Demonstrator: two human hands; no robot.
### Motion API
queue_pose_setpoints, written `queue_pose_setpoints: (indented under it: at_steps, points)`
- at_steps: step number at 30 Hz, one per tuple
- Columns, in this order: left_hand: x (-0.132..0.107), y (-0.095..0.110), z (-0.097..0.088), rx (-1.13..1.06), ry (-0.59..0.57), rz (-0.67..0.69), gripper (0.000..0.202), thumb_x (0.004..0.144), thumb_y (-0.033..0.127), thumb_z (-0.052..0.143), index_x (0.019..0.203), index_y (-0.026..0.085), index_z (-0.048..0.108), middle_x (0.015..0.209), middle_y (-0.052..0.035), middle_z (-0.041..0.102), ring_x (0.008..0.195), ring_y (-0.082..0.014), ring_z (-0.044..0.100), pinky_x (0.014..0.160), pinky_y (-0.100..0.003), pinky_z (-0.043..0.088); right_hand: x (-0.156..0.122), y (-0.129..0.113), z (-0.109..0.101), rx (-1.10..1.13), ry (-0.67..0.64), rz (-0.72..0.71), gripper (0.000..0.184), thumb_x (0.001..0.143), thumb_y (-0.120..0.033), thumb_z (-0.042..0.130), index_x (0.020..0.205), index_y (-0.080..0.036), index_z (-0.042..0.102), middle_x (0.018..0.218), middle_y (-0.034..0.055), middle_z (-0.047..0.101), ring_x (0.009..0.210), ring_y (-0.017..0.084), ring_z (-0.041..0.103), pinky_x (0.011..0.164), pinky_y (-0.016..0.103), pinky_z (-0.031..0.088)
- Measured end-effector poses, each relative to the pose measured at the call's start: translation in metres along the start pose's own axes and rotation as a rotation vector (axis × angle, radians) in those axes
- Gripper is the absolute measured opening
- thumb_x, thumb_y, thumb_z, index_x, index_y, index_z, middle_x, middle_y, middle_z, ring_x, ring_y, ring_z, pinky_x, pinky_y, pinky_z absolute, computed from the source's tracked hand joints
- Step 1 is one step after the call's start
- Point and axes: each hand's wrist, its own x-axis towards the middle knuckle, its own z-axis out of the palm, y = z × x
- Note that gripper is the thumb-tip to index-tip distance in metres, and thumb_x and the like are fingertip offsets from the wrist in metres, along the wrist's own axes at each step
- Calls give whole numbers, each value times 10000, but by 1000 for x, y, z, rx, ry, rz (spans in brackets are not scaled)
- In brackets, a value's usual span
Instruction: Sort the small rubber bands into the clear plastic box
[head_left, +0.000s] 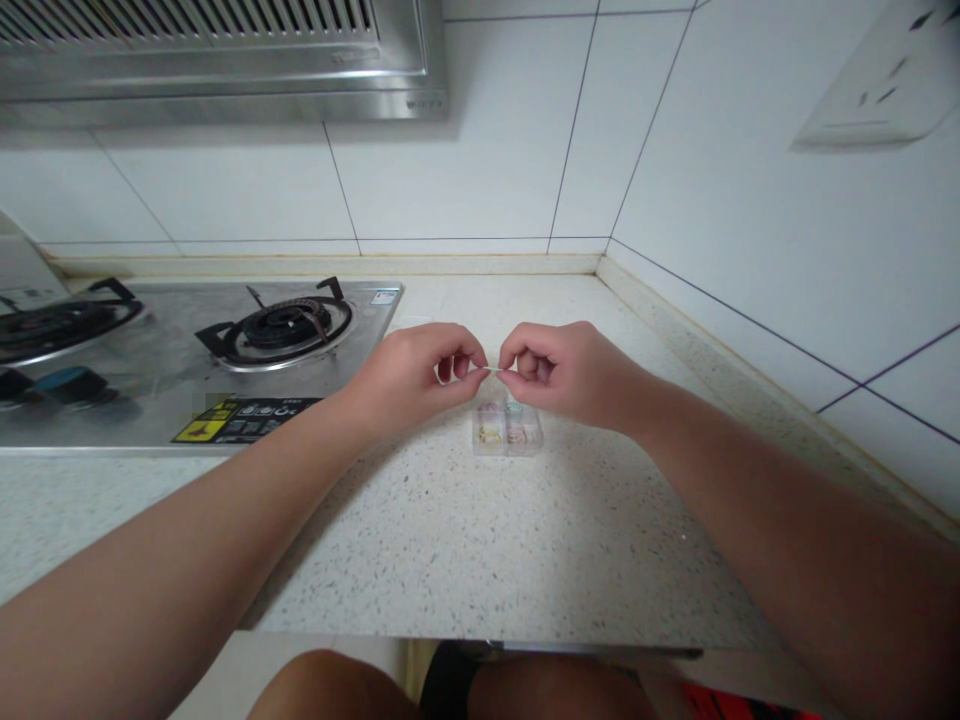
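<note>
My left hand [427,372] and my right hand [564,372] face each other above the counter, thumb and forefinger pinched on both. A short, thin, pale strand [492,369] spans the small gap between the fingertips, one end in each pinch. It is too small to tell its exact kind. Just below the hands, a clear plastic compartment box [507,450] lies on the counter. Small yellowish, pink and greenish pieces show in its compartments. My hands partly cover its far side.
A steel gas hob [165,385] with black burners is on the left, beneath a range hood [225,80]. The speckled counter [465,540] runs to a tiled wall [480,180] behind and at right. A socket plate [877,90] is at upper right.
</note>
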Motion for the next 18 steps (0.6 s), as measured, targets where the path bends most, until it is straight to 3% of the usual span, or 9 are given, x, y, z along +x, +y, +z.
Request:
queue_pose_setpoints:
  at_steps: [18]
  points:
    - [1,3,5,-246,40,-149,80,854,229,674,868,154,697,634,26,597,559,-72,496,522,-197,396,1,2,2,253,18,150,93,859,-240,670,872,-148,664,577,-52,533,496,63,405,496,223,330]
